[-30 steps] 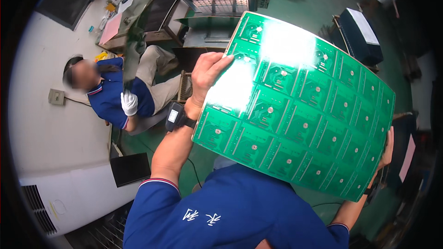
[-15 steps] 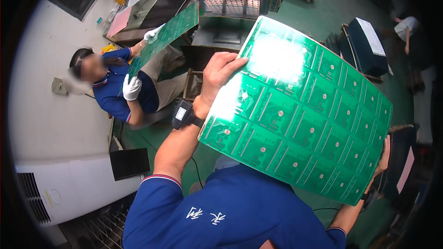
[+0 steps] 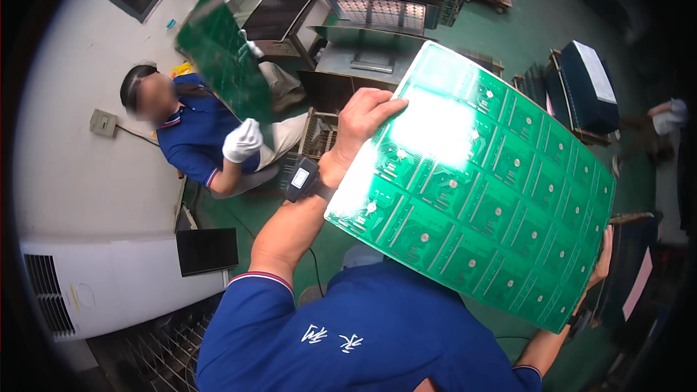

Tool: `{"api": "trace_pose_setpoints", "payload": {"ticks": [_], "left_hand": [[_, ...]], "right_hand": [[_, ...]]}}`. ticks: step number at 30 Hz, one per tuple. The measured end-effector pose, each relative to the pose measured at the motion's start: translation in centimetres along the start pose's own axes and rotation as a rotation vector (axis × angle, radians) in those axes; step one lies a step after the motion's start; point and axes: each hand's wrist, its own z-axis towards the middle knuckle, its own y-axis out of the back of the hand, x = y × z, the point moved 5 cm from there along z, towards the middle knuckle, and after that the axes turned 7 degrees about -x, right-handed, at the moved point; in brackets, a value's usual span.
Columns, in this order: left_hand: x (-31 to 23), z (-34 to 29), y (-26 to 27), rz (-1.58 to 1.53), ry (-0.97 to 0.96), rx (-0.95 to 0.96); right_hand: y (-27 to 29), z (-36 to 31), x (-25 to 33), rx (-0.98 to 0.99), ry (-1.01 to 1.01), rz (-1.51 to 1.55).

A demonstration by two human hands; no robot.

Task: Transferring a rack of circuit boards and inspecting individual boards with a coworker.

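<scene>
A large green circuit board panel (image 3: pixel 501 210) with a grid of repeated printed sections is held up tilted in front of me. Bright light glares off its upper left part. My left hand (image 3: pixel 363 120) grips the panel's left edge, the thumb lying on its face and the other fingers mostly out of sight behind. At the lower right edge my right hand (image 3: pixel 602 255) holds the panel from the side; much of that hand is hidden behind the board. A dark device (image 3: pixel 300 178) is strapped to my left wrist.
To the left sits a co-worker (image 3: pixel 200 127) in white gloves, handling another green panel (image 3: pixel 221 51). A lit inspection table (image 3: pixel 381 14) stands beyond. At right is a dark stack with a white sheet (image 3: pixel 592 76). A white cabinet-like unit (image 3: pixel 116 294) is at lower left.
My panel has shifted slightly and tilted a little, still in both hands. The co-worker's panel has swung round to another angle. The whole view has moved slightly.
</scene>
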Motion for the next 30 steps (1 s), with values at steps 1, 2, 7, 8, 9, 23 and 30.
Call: {"api": "trace_pose_setpoints", "payload": {"ticks": [1, 2, 7, 8, 9, 23, 30], "left_hand": [[0.1, -0.1, -0.1, -0.008, -0.005, 0.016], [0.0, -0.2, -0.1, -0.008, 0.003, 0.012], [0.1, 0.0, 0.0, -0.002, 0.016, -0.003], [0.0, 0.1, 0.1, 0.004, 0.006, -0.014], [-0.1, 0.3, 0.2, 0.006, 0.008, -0.014], [-0.9, 3.5, 1.5, -0.016, -0.059, -0.091], [-1.1, 4.7, 1.9, -0.031, -0.07, -0.114]], "right_hand": [[0.0, 0.1, 0.1, 0.005, 0.013, -0.002], [0.0, 0.1, 0.0, 0.006, 0.017, 0.003], [0.0, -0.2, -0.5, -0.006, 0.006, 0.036], [-0.1, -0.3, -0.6, -0.004, 0.007, 0.037], [-0.2, -0.5, -0.9, -0.012, -0.016, 0.031], [-0.5, -0.6, 0.7, -0.082, -0.074, 0.048], [-0.6, -1.3, 0.1, -0.061, -0.179, 0.117]]}}
